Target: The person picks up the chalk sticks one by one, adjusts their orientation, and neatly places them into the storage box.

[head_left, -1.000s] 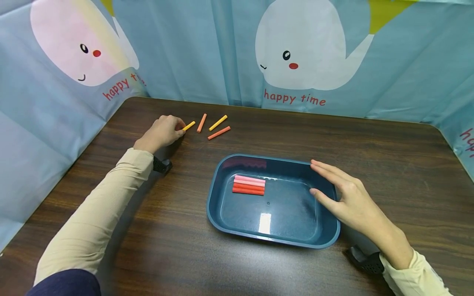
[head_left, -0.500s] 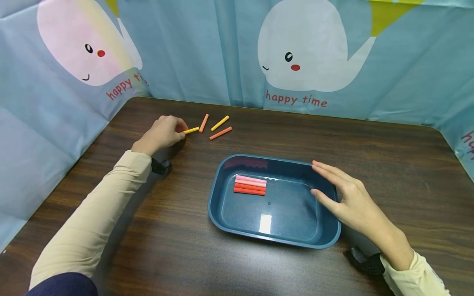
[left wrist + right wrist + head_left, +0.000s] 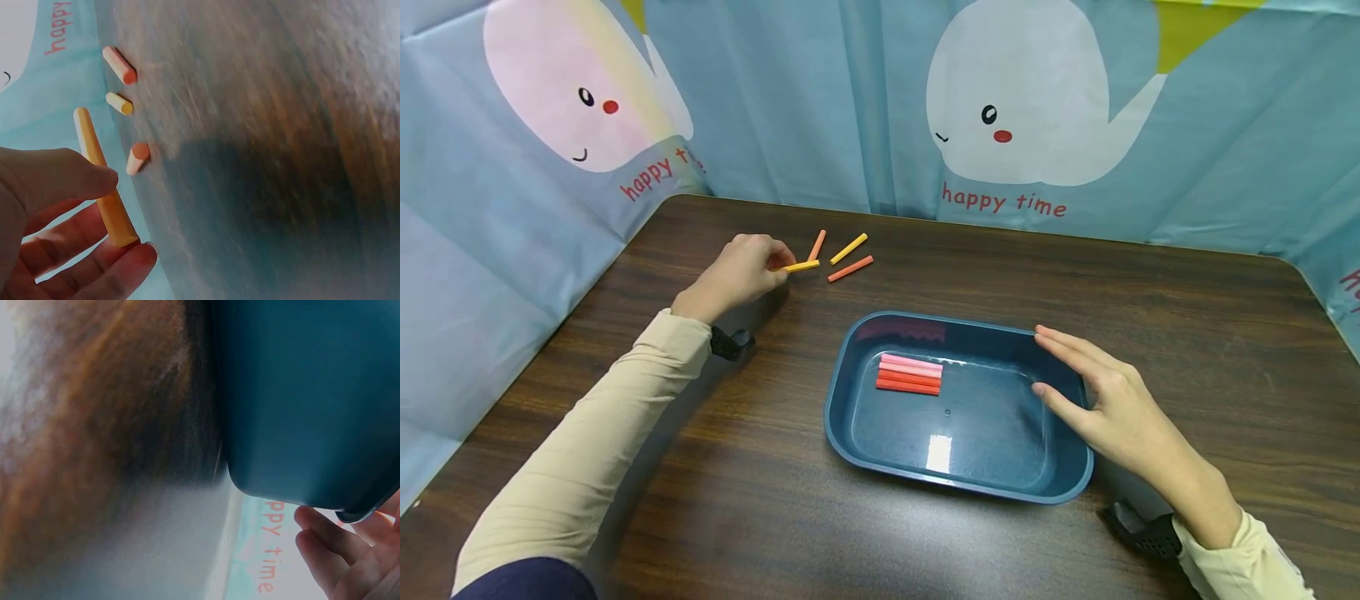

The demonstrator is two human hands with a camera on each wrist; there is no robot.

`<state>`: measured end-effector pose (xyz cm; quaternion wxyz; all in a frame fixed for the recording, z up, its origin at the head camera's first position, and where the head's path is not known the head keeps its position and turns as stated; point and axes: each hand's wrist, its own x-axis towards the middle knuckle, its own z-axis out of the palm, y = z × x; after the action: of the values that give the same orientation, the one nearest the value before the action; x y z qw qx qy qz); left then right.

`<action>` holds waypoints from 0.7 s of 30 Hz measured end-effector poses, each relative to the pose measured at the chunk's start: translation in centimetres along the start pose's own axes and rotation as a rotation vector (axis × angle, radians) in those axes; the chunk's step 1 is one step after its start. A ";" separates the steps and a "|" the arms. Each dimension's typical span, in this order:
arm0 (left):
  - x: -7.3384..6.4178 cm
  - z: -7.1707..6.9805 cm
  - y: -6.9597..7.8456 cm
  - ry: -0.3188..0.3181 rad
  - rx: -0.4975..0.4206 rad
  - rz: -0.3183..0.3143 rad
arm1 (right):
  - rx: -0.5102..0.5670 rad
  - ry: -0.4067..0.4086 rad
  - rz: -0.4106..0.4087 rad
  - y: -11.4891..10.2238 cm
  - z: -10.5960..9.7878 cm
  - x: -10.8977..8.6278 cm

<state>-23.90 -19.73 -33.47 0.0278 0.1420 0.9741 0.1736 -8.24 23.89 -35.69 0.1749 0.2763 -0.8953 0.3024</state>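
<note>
I have the yellow-orange stick [image 3: 114, 215] pinched between thumb and fingers of my left hand [image 3: 748, 265], beyond the tray [image 3: 992, 417]'s far left corner; a slack pinch could let it pivot and drop. The loose sticks [image 3: 850, 249] lie beyond that corner too, so a low sweep might send them rolling across the desk [image 3: 737, 483]. My right hand [image 3: 1101, 396], thumb and fingers apart, sits at the tray's right rim; bumping it could disturb the row of four sticks [image 3: 910, 377] in the tray's left part.
</note>
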 end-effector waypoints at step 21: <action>-1.3 -0.2 2.8 -0.029 -0.047 0.105 | 0.003 -0.002 -0.001 0.0 -0.1 0.0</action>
<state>-21.93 -17.67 -32.36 0.0359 0.1948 0.9605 0.1957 -8.23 23.94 -35.61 0.1737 0.2772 -0.8949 0.3035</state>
